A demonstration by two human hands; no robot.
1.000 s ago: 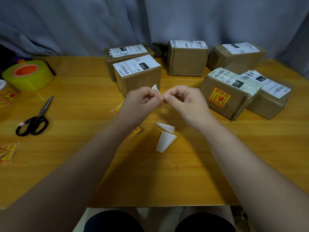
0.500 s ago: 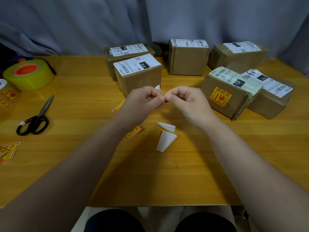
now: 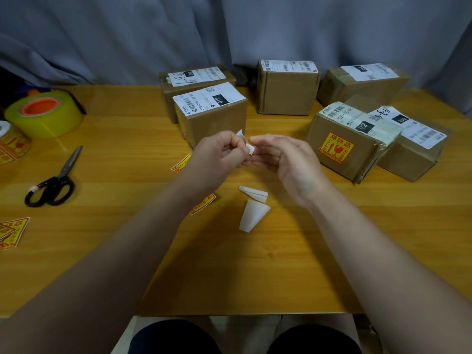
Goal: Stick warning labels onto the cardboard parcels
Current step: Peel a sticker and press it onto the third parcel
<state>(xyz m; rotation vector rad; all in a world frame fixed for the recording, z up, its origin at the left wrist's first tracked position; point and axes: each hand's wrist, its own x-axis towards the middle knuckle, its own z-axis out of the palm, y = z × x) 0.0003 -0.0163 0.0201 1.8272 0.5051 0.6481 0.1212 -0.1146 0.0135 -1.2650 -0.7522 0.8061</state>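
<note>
The light wooden bench (image 3: 306, 264) carries six brown cardboard parcels (image 3: 286, 95), set along its far side so their faces stay within reach. Only the right-front parcel shows a yellow-and-red warning sticker (image 3: 336, 147). Above the middle, the left hand (image 3: 217, 152) pinches a small white-backed label (image 3: 251, 149) in clenched fingers to steady it. The right hand (image 3: 288, 159) brings its fingers to the label's edge, probably to peel the backing; whether they actually grip it I cannot tell. Curled white backing scraps (image 3: 251, 215) lie discarded just below.
</note>
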